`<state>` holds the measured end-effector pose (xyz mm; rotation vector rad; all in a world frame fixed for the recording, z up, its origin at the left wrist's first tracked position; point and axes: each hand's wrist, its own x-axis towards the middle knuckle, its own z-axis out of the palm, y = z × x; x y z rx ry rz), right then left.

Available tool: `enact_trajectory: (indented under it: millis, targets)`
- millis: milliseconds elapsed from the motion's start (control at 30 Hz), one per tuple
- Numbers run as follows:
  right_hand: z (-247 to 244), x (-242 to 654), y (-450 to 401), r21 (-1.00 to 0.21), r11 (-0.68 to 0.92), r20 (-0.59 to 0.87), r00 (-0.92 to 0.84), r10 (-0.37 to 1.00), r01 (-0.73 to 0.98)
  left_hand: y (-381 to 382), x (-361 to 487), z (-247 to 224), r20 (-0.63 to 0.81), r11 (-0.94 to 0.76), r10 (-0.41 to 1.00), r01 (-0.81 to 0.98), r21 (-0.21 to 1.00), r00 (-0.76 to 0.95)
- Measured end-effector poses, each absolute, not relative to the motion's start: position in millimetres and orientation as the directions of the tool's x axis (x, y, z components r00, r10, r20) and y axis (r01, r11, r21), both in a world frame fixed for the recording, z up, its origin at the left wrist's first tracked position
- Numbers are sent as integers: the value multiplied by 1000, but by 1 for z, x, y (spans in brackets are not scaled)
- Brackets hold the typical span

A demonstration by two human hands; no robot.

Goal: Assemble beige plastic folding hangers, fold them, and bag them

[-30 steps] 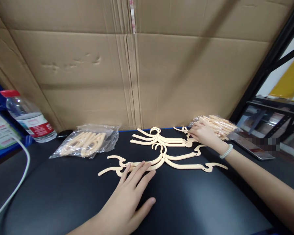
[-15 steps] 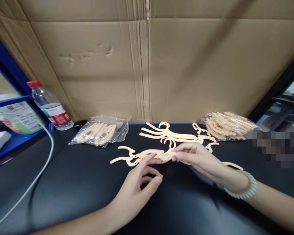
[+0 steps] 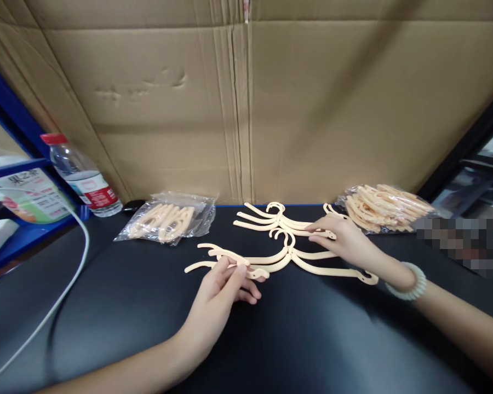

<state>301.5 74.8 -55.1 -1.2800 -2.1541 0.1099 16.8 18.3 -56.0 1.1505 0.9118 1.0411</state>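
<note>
Cream plastic folding hangers lie on the black table. My left hand (image 3: 230, 282) pinches a loose curved hanger arm (image 3: 229, 256) between thumb and fingers, above the left side of the front hangers (image 3: 324, 270). Another hanger end (image 3: 259, 273) shows by its fingertips; whether the hand holds that too is unclear. My right hand (image 3: 339, 234), with a pale coiled band on its wrist, has its thumb and fingers closed around the right end of the back hangers (image 3: 258, 220). The hand covers part of the small pieces behind it.
A clear bag of hanger parts (image 3: 166, 221) lies at the back left, and a fuller bag (image 3: 388, 208) at the back right. A red-capped bottle (image 3: 88, 183) stands by a blue shelf (image 3: 20, 166). A white cable (image 3: 76, 262) crosses the left. Cardboard (image 3: 168, 109) walls the back.
My right hand has let go of the curved hanger arm and moved right to the back hangers. My left hand has closed on that arm and shifted slightly left with it.
</note>
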Motion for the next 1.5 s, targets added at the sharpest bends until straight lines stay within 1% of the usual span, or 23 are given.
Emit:
enact_trajectory:
  millis: [67, 167, 233, 367, 467, 567, 767, 900, 1033, 1133, 1267, 1500]
  targets:
    - [-61, 319, 85, -284, 499, 440, -351, 826, 819, 20, 16, -57, -57, 103, 966, -173, 979, 251]
    - [-68, 329, 92, -212, 514, 397, -407, 823, 831, 22, 14, -58, -68, 106, 974, -170, 980, 218]
    - [-72, 329, 93, -186, 532, 401, -431, 808, 826, 23, 12, -57, -58, 94, 976, -165, 982, 211]
    - [-78, 327, 97, -165, 529, 443, -416, 794, 833, 25, 10, -54, -24, 60, 977, -165, 985, 211]
    - [-82, 328, 101, -154, 541, 464, -423, 778, 827, 28, 9, -51, -61, 95, 983, -199, 975, 170]
    - [-80, 327, 100, -166, 557, 500, -417, 759, 814, 34, 5, -47, -91, 115, 990, -249, 962, 108]
    - [-62, 320, 83, -287, 493, 544, -284, 790, 821, 56, -10, -38, -65, 78, 997, -345, 935, 47]
    - [-54, 324, 75, -287, 530, 640, -252, 726, 798, 68, -18, -35, -75, 79, 997, -404, 911, 26]
    - [-53, 329, 72, -247, 598, 711, -276, 646, 762, 71, -20, -35, -44, 81, 995, -448, 890, 92]
    - [-53, 328, 70, -256, 634, 723, -291, 626, 729, 69, -19, -34, -29, 104, 987, -481, 870, 161]
    - [-52, 322, 65, -263, 651, 739, -285, 611, 712, 65, -18, -33, -39, 159, 968, -488, 858, 247]
    - [-47, 317, 62, -209, 666, 789, -279, 548, 716, 62, -17, -34, -34, 205, 938, -475, 856, 345]
